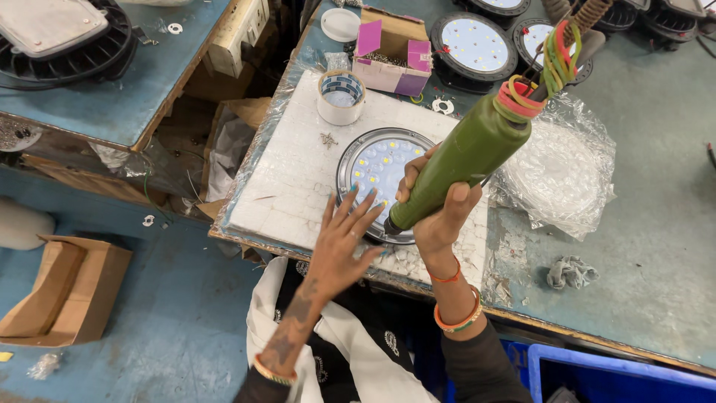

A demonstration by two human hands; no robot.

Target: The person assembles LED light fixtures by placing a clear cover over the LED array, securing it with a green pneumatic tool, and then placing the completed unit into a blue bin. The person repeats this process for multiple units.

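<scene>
A: Start with the biggest thing.

B: The bench (656, 246), teal and worn, fills the right side. On its near left part lies a white foam pad (298, 186), wrapped in clear film.

A: And on the pad?

B: A round lamp (380, 175) with a dark rim and rows of small white diodes, face up, at the pad's near right part. Just right of it, on the bench, sits a crumpled clear bag (563, 175).

A: What is the person holding?

B: The right hand (440, 216) is clamped around a green driver (466, 160), tilted, its tip down at the lamp's near rim. Coloured bands (541, 78) wrap its top, where a coiled cord leads off.

A: The other hand?

B: The left hand (347, 239) has its fingers spread apart and lies flat, fingertips on the lamp's near left edge. It grips nothing.

A: What else is on the pad?

B: A tape roll (341, 97) stands at the far side, well apart from the hands. Behind it an open box (391, 56) with purple flaps rests at the pad's far edge.

A: Further back?

B: Two more lamps (475, 45), face up, beyond the box. A white lid (340, 24) lies left of the box.

A: Anything small?

B: A grey rag (570, 272) on the bench to the right of the right hand, and a blue crate (619, 377) at the near edge below.
</scene>
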